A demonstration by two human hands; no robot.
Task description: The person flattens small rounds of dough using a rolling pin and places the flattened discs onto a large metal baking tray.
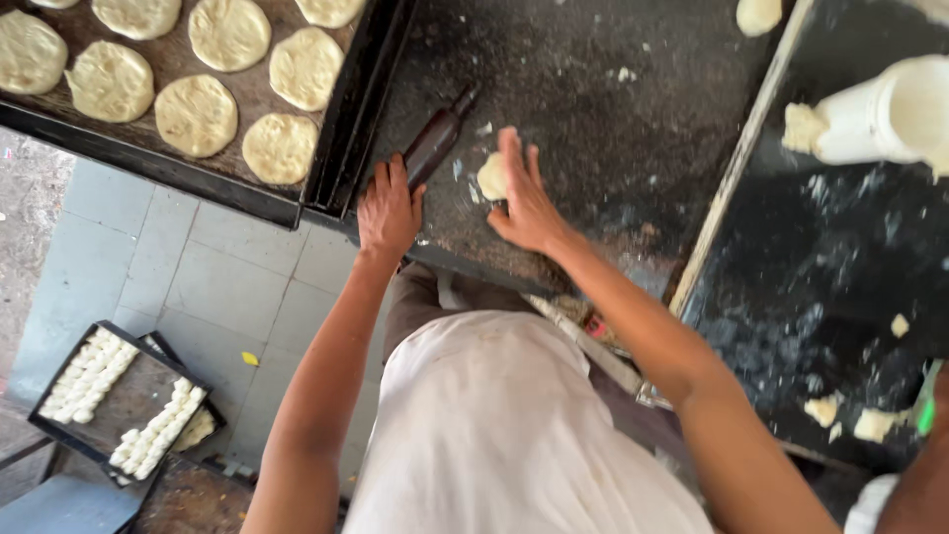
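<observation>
My right hand [524, 198] lies flat, fingers spread, on the dark floured worktop [593, 89], its fingers against a small pale dough ball [491, 178]. My left hand [388, 210] grips the near end of a dark rolling pin [435, 143] that slants up to the right on the same worktop. The dough ball sits just right of the pin.
A dark baking tray [341, 148] at the upper left holds several flattened dough rounds [280, 148]. A white plastic container [885, 114] and dough scraps [875, 425] lie on the black surface at right. On the tiled floor below left sits a tray of small white dough pieces [119, 400]. Another dough piece [758, 15] lies at the top.
</observation>
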